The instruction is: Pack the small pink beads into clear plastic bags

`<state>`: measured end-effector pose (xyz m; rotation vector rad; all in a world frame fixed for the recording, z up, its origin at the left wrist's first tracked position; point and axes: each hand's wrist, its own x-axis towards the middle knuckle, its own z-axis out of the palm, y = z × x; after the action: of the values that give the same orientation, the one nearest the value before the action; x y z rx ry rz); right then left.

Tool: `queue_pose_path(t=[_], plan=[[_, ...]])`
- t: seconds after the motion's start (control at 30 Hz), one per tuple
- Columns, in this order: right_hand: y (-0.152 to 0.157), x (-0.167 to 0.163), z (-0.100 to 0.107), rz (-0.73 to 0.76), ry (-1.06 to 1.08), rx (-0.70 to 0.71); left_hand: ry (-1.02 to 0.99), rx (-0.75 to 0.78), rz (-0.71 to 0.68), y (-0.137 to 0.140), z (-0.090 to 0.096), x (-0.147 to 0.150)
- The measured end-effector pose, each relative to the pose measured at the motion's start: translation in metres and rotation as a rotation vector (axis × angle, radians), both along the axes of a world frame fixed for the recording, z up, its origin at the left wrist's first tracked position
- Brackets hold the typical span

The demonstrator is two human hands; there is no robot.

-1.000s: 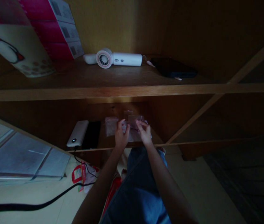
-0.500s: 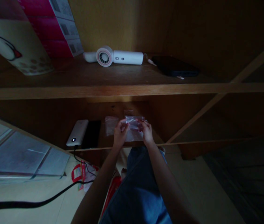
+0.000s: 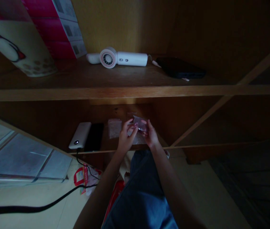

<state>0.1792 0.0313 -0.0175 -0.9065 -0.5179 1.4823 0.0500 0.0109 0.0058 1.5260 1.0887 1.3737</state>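
Between my two hands is a small clear plastic bag, tilted above the lower shelf. My left hand pinches its near left edge with thumb and finger. On the other side my right hand grips the bag's right edge. Beneath them another clear bag lies flat on the shelf, partly covered by my hands. To the left rests a stack of clear plastic bags. One more small bag lies behind my hands.
A white power bank with a black cable and a dark flat object sit left on the lower shelf. Above, the upper shelf carries a handheld fan, a phone, a tumbler and pink boxes.
The bag between my hands has turned from lying level and stretched to a tilted position. My left fingers have shifted along its edge, and both hands moved slightly right.
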Motion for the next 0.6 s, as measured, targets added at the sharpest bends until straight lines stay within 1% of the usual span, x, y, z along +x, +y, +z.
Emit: queue_pose_path(t=[0.17, 0.27, 0.43, 0.6], plan=[[0.0021, 0.0037, -0.0018, 0.16, 0.262, 0.039, 0.135, 0.126, 0.007, -0.0092, 0.0039, 0.0037], [0.0021, 0.0056, -0.0018, 0.239, 0.354, 0.067, 0.21, 0.182, 0.011, -0.0109, 0.0041, 0.0042], [0.0046, 0.0098, -0.0053, 0.271, 0.411, 0.063, 0.357, 0.227, 0.014, -0.0112, 0.0037, 0.0038], [0.0046, 0.0094, -0.0024, 0.277, 0.381, 0.009, 0.344, 0.235, 0.026, -0.012, 0.0052, 0.004]])
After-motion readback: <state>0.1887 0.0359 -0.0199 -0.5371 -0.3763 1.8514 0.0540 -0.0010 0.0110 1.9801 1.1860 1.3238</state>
